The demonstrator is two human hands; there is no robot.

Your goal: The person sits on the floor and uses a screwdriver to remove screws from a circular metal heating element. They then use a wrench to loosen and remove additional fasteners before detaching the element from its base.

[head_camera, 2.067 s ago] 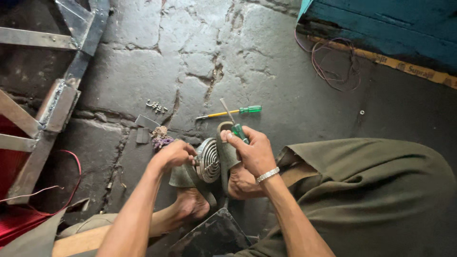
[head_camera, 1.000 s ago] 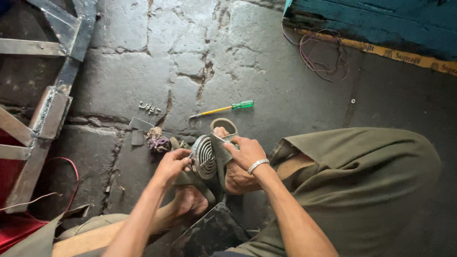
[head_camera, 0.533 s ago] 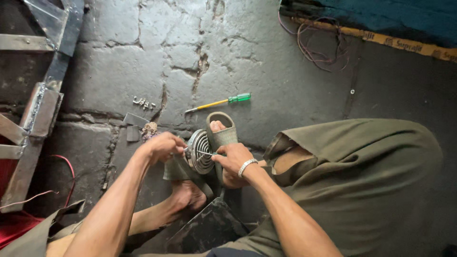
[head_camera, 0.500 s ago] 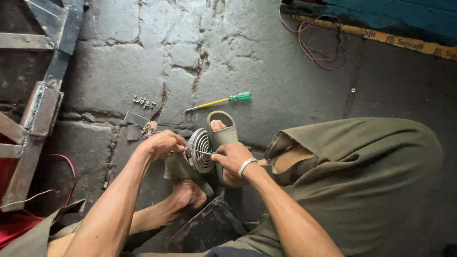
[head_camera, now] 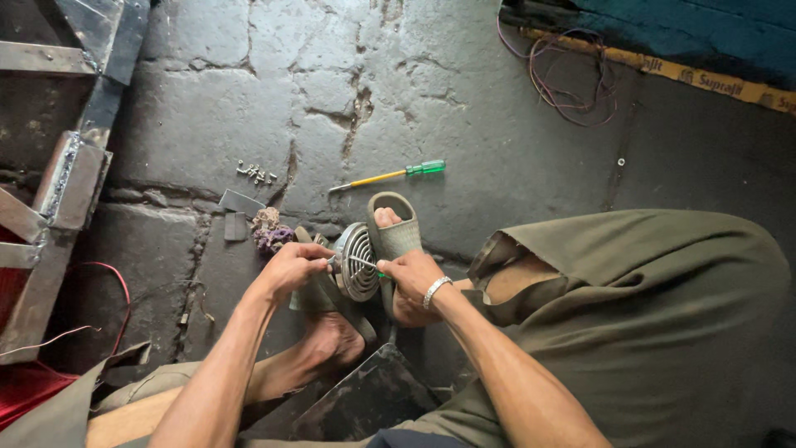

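Cracked grey stone floor: a seated person braces a round ribbed metal grille (head_camera: 358, 261) between sandalled feet. Left hand (head_camera: 292, 267) grips its rim at nine o'clock; right hand (head_camera: 412, 270) clenches a thin screwdriver (head_camera: 363, 263) against its centre, apparently mid-fastening, calling for steady pressure.

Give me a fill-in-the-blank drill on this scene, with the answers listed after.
1. The screwdriver lying alone on the stone floor has a ____ handle.
2. The round metal grille is held between the person's two ____.
3. The right hand wears a silver ____ at the wrist.
4. The small screws lie ____ of the lone screwdriver in the picture.

Answers: green; feet; bracelet; left
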